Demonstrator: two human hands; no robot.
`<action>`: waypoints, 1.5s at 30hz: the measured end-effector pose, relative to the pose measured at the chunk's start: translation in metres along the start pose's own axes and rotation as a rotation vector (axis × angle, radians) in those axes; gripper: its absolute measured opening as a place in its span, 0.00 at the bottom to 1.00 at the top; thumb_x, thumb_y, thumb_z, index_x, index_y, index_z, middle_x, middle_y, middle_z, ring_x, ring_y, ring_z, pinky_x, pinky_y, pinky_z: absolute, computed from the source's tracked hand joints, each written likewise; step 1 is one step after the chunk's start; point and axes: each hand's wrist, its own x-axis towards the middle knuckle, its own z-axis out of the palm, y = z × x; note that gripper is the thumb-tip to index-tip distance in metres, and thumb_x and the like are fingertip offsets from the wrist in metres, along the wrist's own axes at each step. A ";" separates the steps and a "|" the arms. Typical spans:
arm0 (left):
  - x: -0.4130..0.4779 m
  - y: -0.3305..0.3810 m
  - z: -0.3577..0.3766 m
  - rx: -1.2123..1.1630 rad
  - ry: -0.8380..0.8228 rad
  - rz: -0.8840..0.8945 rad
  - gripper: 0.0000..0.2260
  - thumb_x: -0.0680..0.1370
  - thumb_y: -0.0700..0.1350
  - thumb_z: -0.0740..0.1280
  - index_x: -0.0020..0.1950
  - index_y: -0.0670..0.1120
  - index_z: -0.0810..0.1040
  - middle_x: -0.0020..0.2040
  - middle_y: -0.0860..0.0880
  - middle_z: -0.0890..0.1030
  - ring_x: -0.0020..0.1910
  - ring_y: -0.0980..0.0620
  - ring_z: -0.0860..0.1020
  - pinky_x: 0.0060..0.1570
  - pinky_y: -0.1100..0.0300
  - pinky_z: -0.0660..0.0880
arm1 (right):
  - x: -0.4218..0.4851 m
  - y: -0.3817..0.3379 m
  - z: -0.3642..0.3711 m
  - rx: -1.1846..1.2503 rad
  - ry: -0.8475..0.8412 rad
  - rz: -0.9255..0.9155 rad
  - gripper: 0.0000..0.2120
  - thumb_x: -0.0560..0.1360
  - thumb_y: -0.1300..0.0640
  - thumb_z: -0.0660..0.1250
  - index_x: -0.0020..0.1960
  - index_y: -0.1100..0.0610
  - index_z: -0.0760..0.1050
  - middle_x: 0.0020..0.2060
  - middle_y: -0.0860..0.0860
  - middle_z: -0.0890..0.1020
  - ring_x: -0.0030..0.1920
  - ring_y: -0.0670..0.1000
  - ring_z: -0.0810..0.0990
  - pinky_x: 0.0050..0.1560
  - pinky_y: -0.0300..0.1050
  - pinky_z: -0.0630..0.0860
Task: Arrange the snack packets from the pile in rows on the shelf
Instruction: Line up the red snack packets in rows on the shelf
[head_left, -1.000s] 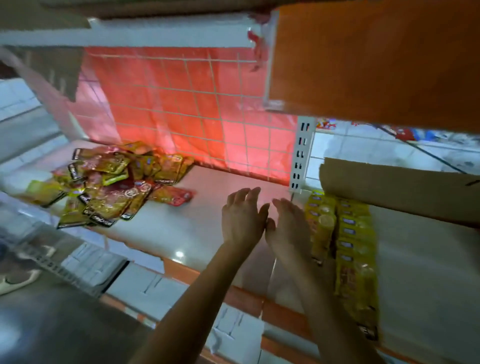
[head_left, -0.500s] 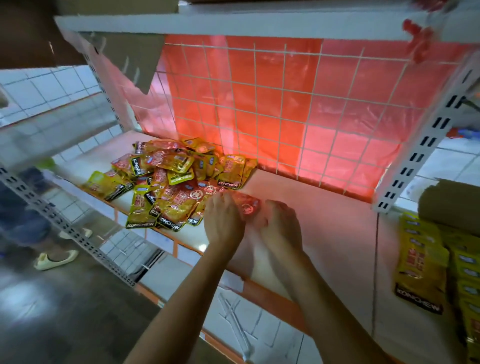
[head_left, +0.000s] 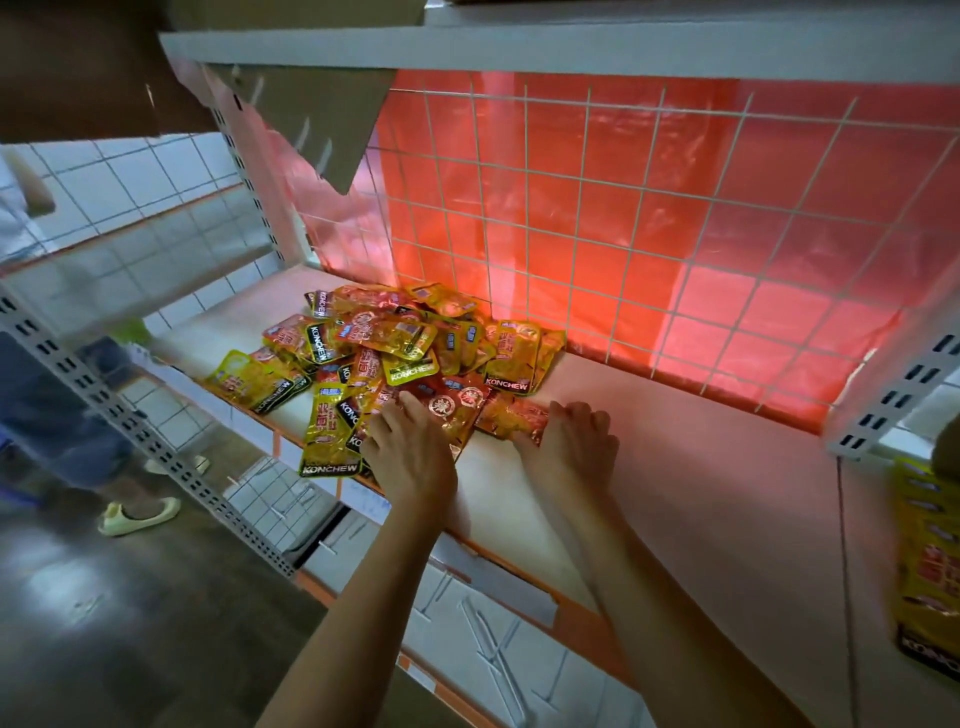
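Plainly, the loose pile of glossy yellow and red foil snack packets (head_left: 395, 348) sits at the left end of the white shelf board (head_left: 675, 467), pushed against the wire grid backed with red plastic sheet (head_left: 623, 234), and both hands are at its near edge. The left hand (head_left: 410, 457) lies flat with spread fingers on the nearest packets, gripping nothing. The right hand (head_left: 569, 447) has its fingers curled onto the edge of a red-orange packet (head_left: 511, 418) beside the pile. The trouble I foresee is at the front lip. One yellow packet (head_left: 330, 441) seems to poke over it, just beside the left hand, and a sideways drag on slick foil could send it and its neighbours to the dark floor (head_left: 130, 623). Pulling from the bottom could also slump the heap forward.
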 end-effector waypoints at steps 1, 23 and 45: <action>0.001 0.000 0.000 -0.004 -0.009 -0.011 0.19 0.82 0.46 0.56 0.71 0.41 0.63 0.64 0.40 0.72 0.64 0.40 0.70 0.60 0.48 0.69 | 0.001 0.000 0.000 -0.015 -0.009 0.009 0.26 0.73 0.38 0.63 0.64 0.55 0.71 0.60 0.55 0.72 0.61 0.58 0.67 0.56 0.52 0.67; -0.046 0.100 -0.013 -0.943 -0.153 0.117 0.23 0.74 0.49 0.70 0.66 0.44 0.70 0.54 0.44 0.81 0.52 0.42 0.79 0.53 0.47 0.76 | -0.018 0.108 -0.068 1.411 0.254 0.381 0.04 0.69 0.62 0.73 0.43 0.57 0.80 0.32 0.49 0.80 0.34 0.51 0.77 0.36 0.46 0.76; -0.241 0.320 -0.035 -1.228 -0.573 0.327 0.05 0.80 0.49 0.62 0.50 0.51 0.76 0.45 0.53 0.81 0.47 0.49 0.80 0.52 0.46 0.78 | -0.101 0.344 -0.186 1.173 0.490 0.529 0.13 0.75 0.53 0.68 0.57 0.57 0.77 0.50 0.55 0.83 0.49 0.55 0.83 0.54 0.59 0.79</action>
